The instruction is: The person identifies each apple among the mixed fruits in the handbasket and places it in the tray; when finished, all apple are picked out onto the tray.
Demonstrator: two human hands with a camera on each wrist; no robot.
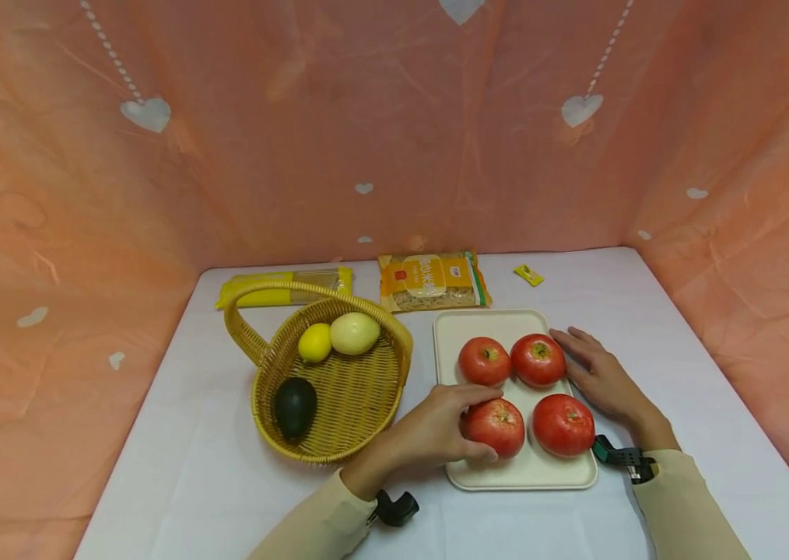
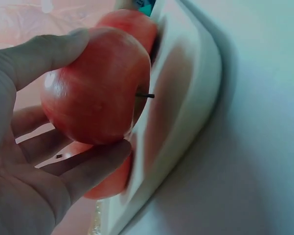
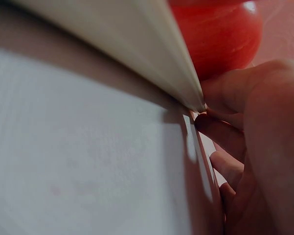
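Note:
Several red apples sit on a cream rectangular tray (image 1: 520,476) in the head view. My left hand (image 1: 436,428) reaches over the tray's left side and holds the front-left apple (image 1: 496,428). The left wrist view shows the thumb on one side of that apple (image 2: 98,88) and the fingers on the other, its dark stem facing the tray. My right hand (image 1: 601,377) is at the tray's right edge, beside the back-right apple (image 1: 538,360). In the right wrist view, its thumb and fingertips meet at the tray's rim (image 3: 181,83).
Left of the tray stands a wicker basket (image 1: 261,424) with a tall handle, holding a dark avocado (image 1: 295,407), a lemon (image 1: 315,343) and a pale yellow-green fruit (image 1: 355,334). Behind lie a yellow noodle packet (image 1: 275,288), an orange-yellow food bag (image 1: 432,281) and a small yellow sachet (image 1: 528,274).

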